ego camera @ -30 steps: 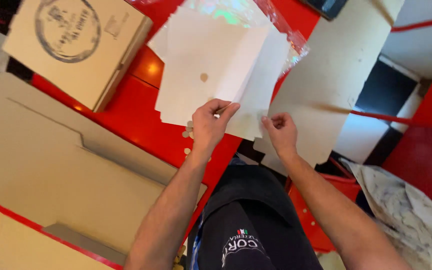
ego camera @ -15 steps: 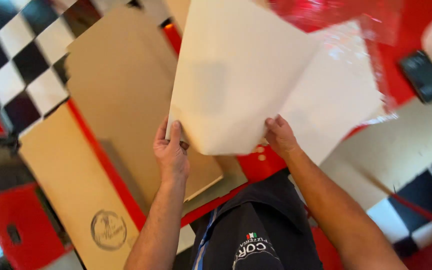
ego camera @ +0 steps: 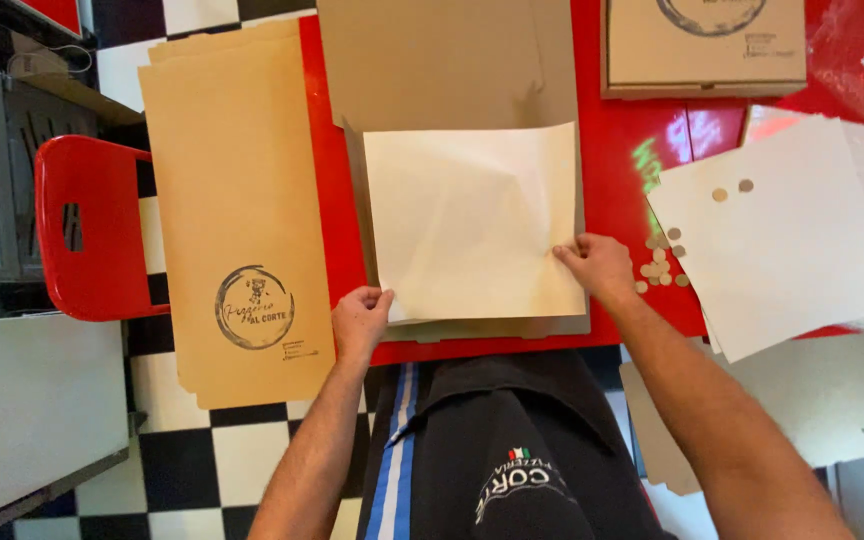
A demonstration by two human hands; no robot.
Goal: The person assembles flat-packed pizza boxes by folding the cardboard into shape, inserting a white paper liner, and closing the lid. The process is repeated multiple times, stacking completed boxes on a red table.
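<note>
Paper sheet point(ego camera: 472, 215) pinched by left hand point(ego camera: 360, 320), right hand point(ego camera: 600, 266), over open brown box point(ego camera: 452, 70).

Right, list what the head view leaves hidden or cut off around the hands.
Head view:
- Open brown cardboard box: its base is covered by the cream paper sheet.
- Left hand and right hand: fingertips gripping the sheet are partly hidden.
- Closed printed cardboard box: cut off by the top edge.

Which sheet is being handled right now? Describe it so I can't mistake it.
On the red table, look at the open brown box in the middle. The single cream sheet lies in it, pinched by the left hand and right hand, unlike the paper stack to the right.
</note>
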